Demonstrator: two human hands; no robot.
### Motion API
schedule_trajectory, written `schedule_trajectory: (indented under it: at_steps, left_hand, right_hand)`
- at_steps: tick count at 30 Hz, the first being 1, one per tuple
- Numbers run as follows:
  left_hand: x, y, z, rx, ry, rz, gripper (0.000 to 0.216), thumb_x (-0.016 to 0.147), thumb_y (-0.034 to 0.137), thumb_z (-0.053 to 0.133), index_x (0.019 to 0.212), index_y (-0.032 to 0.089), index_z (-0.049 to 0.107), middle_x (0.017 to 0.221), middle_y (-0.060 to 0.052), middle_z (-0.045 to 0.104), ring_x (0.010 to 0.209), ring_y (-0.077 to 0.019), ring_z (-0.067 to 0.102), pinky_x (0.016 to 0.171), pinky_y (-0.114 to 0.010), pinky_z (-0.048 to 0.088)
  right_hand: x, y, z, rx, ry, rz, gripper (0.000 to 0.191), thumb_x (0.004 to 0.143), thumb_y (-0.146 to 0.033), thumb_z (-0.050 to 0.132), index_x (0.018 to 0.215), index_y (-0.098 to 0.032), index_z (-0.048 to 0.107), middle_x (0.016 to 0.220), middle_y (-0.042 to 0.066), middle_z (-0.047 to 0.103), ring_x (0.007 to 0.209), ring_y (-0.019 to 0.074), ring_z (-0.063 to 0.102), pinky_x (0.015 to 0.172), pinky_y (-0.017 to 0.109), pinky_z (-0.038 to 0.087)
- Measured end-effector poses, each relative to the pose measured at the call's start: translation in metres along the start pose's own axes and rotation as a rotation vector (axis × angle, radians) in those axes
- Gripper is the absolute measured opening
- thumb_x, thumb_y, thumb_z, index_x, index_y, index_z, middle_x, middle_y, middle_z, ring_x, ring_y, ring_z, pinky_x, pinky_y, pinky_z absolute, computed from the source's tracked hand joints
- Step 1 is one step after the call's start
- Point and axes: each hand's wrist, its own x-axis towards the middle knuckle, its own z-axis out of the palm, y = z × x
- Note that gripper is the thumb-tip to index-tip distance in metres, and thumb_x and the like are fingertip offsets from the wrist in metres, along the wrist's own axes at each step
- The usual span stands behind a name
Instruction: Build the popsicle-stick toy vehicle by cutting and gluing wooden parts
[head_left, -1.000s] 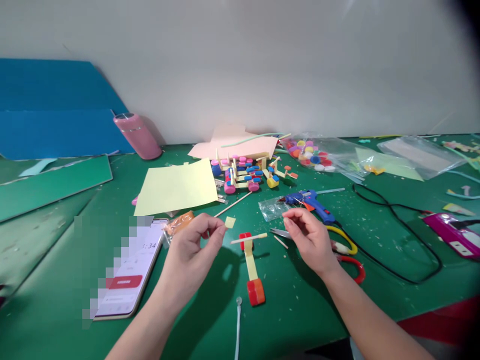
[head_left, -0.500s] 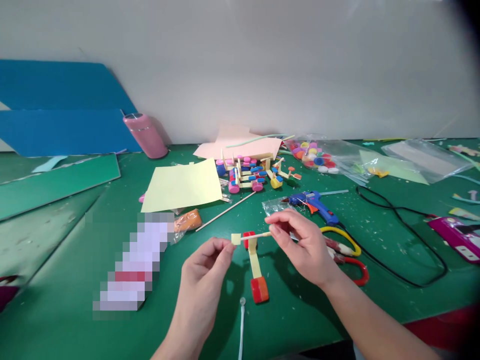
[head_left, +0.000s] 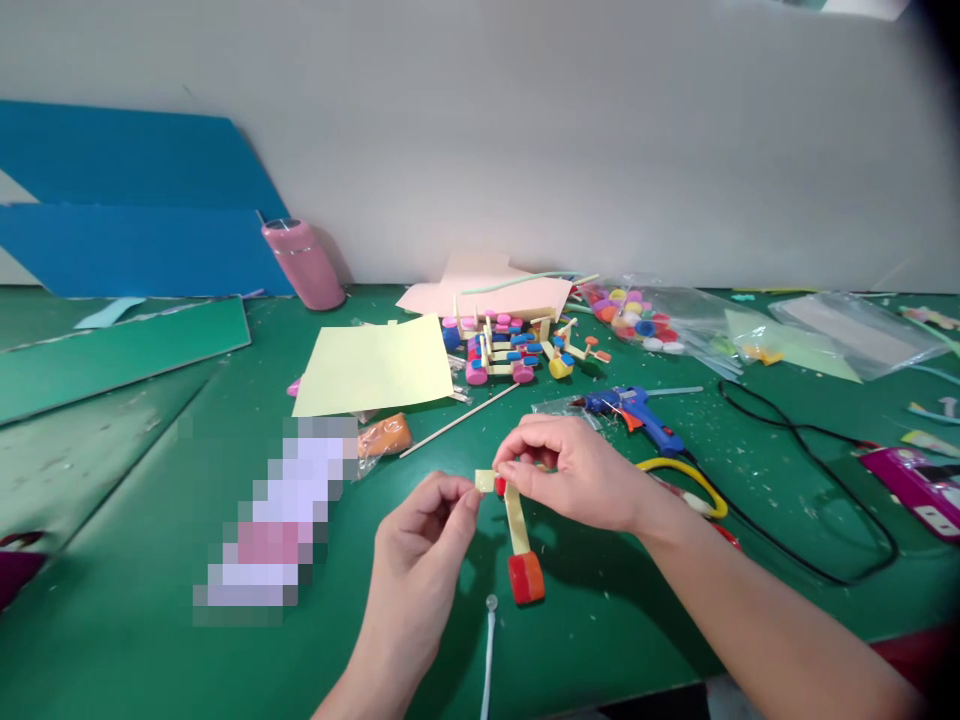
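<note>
My left hand (head_left: 427, 535) pinches a small yellow paper square (head_left: 485, 480) between thumb and forefinger. My right hand (head_left: 570, 470) is closed over the top of a small craft piece (head_left: 517, 530): a yellow strip with a red bottle cap (head_left: 526, 577) at its near end and a thin stick across its far end. The paper square meets the left tip of that stick. The far end of the piece is hidden under my right fingers.
On the green table: a pixelated phone (head_left: 277, 520), a yellow paper sheet (head_left: 375, 365), a pink bottle (head_left: 304, 263), finished cap models (head_left: 510, 345), a bag of caps (head_left: 645, 320), a blue glue gun (head_left: 634, 412), pliers (head_left: 694, 485), a black cable (head_left: 810, 440), a long skewer (head_left: 461, 420).
My right hand came left and closed over the stick end of the craft piece. My left hand brought the yellow square down to the stick's tip.
</note>
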Motion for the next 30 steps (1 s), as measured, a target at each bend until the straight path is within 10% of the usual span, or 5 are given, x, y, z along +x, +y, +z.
schedule_trajectory:
  at_steps: [7, 13, 30]
  left_hand:
    - [0.002, 0.006, 0.001, 0.117, 0.021, 0.094, 0.012, 0.078, 0.026, 0.056, 0.067, 0.020, 0.056, 0.062, 0.003, 0.047, 0.057, -0.0110, 0.041, 0.050, -0.022, 0.033]
    - [0.017, 0.011, -0.011, 0.615, 0.108, 0.537, 0.010, 0.078, 0.018, 0.051, 0.068, 0.021, 0.055, 0.071, -0.001, 0.053, 0.066, -0.0157, 0.051, 0.060, -0.027, 0.041]
    - [0.018, 0.042, 0.002, 1.707, -0.083, 0.960, 0.015, 0.074, 0.016, 0.049, 0.059, 0.020, 0.052, 0.064, -0.006, 0.049, 0.074, -0.0272, 0.048, 0.065, -0.042, 0.035]
  right_hand:
    - [0.004, -0.002, -0.003, -0.011, 0.015, -0.017, 0.007, 0.074, -0.015, 0.058, 0.074, -0.017, 0.064, 0.072, -0.001, 0.057, 0.061, 0.0095, 0.050, 0.050, 0.019, 0.038]
    - [-0.002, 0.005, -0.005, -0.028, 0.104, -0.066, 0.007, 0.077, -0.016, 0.056, 0.078, -0.018, 0.063, 0.071, -0.001, 0.054, 0.063, 0.0109, 0.050, 0.056, 0.022, 0.041]
    - [-0.034, 0.031, 0.015, -0.061, 0.360, -0.062, 0.027, 0.078, -0.016, 0.056, 0.105, -0.021, 0.053, 0.103, 0.007, 0.053, 0.096, 0.0203, 0.050, 0.083, 0.034, 0.044]
